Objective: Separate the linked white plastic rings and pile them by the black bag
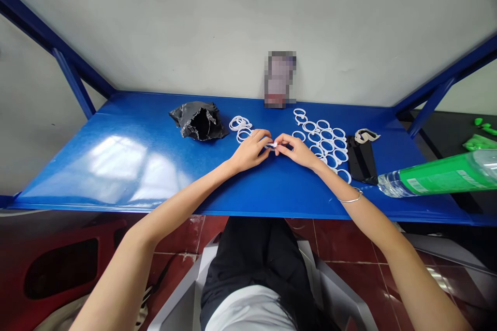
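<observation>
Over the middle of the blue table [248, 191], my left hand [252, 150] and my right hand [294, 150] meet at a small white plastic ring [272, 145]. Fingers of both hands are closed on it, and they hide part of it. Just beyond my left hand lies a small pile of white rings [239, 124]. Right of my right hand, several more white rings [326, 134] are spread flat in rough rows, each with a small tab. A bracelet [350, 197] circles my right wrist.
A crumpled black plastic bag [198, 120] stands with its mouth toward me at the back left. A blurred-out phone-like object [278, 80] leans on the wall. At right are a flat black object [362, 160], a cream-coloured strap [366, 136] and a green-labelled bottle [442, 175].
</observation>
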The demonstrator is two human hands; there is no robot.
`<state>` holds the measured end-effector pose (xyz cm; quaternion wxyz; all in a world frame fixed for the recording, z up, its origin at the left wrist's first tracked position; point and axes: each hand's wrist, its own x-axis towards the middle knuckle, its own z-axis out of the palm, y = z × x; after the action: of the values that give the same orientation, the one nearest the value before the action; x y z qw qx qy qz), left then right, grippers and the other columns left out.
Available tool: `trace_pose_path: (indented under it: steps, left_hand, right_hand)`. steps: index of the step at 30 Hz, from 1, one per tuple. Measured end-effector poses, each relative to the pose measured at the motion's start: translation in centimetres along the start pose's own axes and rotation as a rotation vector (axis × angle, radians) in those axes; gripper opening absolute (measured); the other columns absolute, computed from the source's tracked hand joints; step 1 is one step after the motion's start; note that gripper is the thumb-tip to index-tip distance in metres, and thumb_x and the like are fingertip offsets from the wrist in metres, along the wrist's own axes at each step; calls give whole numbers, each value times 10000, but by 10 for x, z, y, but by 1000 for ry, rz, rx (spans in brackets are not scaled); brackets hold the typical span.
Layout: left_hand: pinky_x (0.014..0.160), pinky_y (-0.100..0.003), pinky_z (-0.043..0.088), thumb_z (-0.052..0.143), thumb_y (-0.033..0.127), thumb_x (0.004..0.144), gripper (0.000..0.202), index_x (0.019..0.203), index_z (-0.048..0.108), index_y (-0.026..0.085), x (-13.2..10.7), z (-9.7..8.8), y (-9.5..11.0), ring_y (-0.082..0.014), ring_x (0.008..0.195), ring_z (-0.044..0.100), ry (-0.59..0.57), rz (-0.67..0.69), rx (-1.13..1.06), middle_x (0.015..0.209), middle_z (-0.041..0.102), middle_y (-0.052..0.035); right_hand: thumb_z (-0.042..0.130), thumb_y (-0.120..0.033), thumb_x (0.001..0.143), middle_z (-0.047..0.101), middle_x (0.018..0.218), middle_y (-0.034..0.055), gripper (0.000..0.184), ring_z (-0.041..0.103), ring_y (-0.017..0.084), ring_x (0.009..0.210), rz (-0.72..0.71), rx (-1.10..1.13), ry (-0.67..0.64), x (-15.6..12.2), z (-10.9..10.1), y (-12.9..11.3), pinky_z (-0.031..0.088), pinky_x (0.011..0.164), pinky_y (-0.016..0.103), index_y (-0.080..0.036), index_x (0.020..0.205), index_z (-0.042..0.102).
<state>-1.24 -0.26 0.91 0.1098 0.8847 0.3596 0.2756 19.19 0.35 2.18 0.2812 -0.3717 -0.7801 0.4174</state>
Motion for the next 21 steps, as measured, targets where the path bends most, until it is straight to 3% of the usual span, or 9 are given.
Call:
trace_pose_path:
  steps: [2, 5, 9, 17, 21]
  left_hand:
    - [879, -363, 471, 481, 264, 902, 165, 946, 600, 158, -1, 0, 1, -210, 975, 563, 3, -44, -197, 1050, 633, -112]
    - [718, -295, 463, 537, 421, 879, 286, 882, 599, 142, -1, 1, 4, -160, 759, 570, -63, -214, -560, 859, 645, -69]
    - [730, -269, 438, 607, 556, 815, 421, 780, 562, 138, 0, 1, 9, -149, 750, 605, -168, -359, -1026, 695, 608, -20]
    - [669, -247, 393, 642, 648, 746, 533, 650, 532, 135, 4, 1, 12, -166, 745, 635, -179, -468, -1225, 650, 602, -27]
    - [631, -268, 370, 606, 679, 763, 580, 558, 452, 159, 5, 4, 10, -137, 625, 555, -207, -457, -1277, 543, 463, 14]
  right_hand:
    - [535, -381, 896, 595, 721, -3, 186, 575, 164, 712, 22, 107, -18, 0, 1, -3, 444, 752, 318, -197, 899, 564]
    - [578, -430, 869, 560, 698, -10, 245, 524, 140, 663, 51, 200, -29, 0, 0, -5, 430, 703, 293, -186, 854, 587]
    - [611, -504, 838, 517, 645, -23, 319, 476, 129, 617, 111, 375, -71, 0, 1, -5, 429, 656, 285, -187, 810, 593]
    - [634, -549, 817, 409, 566, -63, 372, 385, 106, 539, 147, 629, -135, 3, 12, -4, 444, 642, 292, -194, 766, 535]
    - [654, -544, 805, 260, 533, -94, 402, 270, 86, 492, 206, 748, -161, 5, 16, -6, 388, 566, 261, -210, 715, 448]
